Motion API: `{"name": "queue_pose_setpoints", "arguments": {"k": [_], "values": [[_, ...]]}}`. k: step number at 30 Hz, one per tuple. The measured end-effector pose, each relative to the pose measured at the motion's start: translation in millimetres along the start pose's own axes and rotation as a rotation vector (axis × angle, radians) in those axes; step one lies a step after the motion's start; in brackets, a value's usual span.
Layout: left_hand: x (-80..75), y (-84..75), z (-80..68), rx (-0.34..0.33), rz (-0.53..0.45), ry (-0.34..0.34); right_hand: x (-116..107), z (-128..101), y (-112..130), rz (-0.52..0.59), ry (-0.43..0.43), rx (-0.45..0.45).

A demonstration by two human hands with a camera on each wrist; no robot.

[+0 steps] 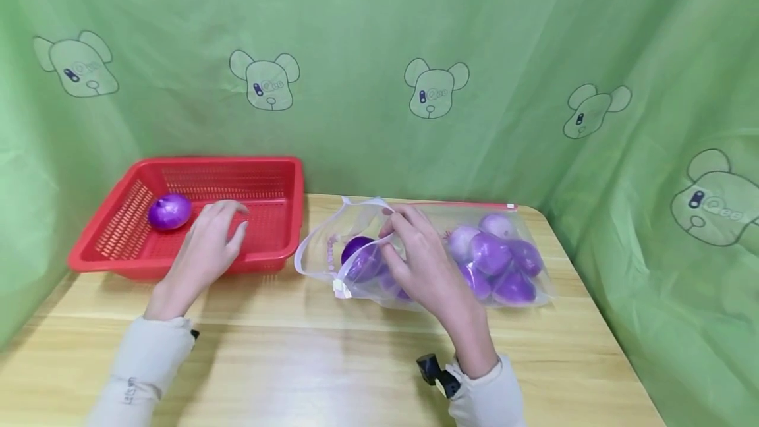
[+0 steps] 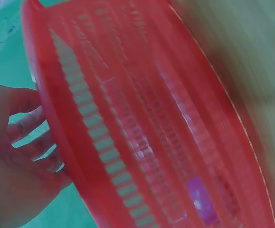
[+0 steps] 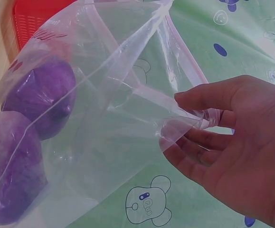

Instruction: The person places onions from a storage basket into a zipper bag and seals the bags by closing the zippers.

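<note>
A clear plastic zip bag [image 1: 522,223] lies on the wooden table [image 1: 308,361], holding several purple onions [image 1: 492,252]. My right hand [image 1: 415,256] pinches the bag's upper rim [image 3: 194,118] and holds the mouth open; two onions [image 3: 37,95] sit near that opening. A red plastic basket [image 1: 273,170] stands at the left with one purple onion [image 1: 169,211] inside. My left hand [image 1: 210,242] hovers over the basket's front part, fingers loosely spread, holding nothing. In the left wrist view the basket wall [image 2: 128,118] is blurred and the onion [image 2: 201,202] shows through it.
A green cloth with bear prints [image 1: 435,87] hangs behind and to both sides of the table. Bare wooden tabletop lies in front of the basket and bag. The table's right edge [image 1: 599,321] runs close to the bag.
</note>
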State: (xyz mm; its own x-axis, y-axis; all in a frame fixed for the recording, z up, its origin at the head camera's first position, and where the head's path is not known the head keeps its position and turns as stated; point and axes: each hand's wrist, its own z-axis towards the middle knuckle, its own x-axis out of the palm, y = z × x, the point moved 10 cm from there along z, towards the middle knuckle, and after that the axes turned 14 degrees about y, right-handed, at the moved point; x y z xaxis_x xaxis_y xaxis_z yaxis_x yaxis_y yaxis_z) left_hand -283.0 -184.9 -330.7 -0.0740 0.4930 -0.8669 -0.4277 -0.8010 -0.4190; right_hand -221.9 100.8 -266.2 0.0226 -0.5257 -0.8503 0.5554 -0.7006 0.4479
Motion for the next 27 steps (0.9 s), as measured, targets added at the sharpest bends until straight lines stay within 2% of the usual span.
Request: {"name": "queue_pose_setpoints", "arguments": {"k": [7, 14, 17, 20, 22, 24, 27], "values": [[-5.1, 41.3, 1.3, -0.065, 0.042, 0.092, 3.9, -0.1, -1.0, -0.007, 0.004, -0.003], [-14.1, 86.7, 9.0, -0.139, 0.133, 0.155, 5.1, 0.2, -1.1, -0.014, 0.003, -0.002], [-10.3, 109.7, 11.3, -0.206, 0.161, 0.231, 4.6, 0.4, -1.6, -0.013, 0.008, 0.003], [-4.3, 130.4, 11.4, -0.277, 0.177, 0.34, 3.1, 0.2, -2.5, -0.008, 0.009, 0.009], [-1.9, 138.9, 11.1, -0.296, 0.194, 0.387, 2.5, -0.2, -3.2, -0.006, 0.006, 0.01], [-1.1, 144.4, 11.0, -0.306, 0.202, 0.398, 2.1, -0.7, -3.8, -0.007, 0.002, 0.01], [-3.3, 149.2, 13.0, -0.315, 0.216, 0.366, 1.0, -0.4, -4.2, -0.016, -0.005, 0.007]]}}
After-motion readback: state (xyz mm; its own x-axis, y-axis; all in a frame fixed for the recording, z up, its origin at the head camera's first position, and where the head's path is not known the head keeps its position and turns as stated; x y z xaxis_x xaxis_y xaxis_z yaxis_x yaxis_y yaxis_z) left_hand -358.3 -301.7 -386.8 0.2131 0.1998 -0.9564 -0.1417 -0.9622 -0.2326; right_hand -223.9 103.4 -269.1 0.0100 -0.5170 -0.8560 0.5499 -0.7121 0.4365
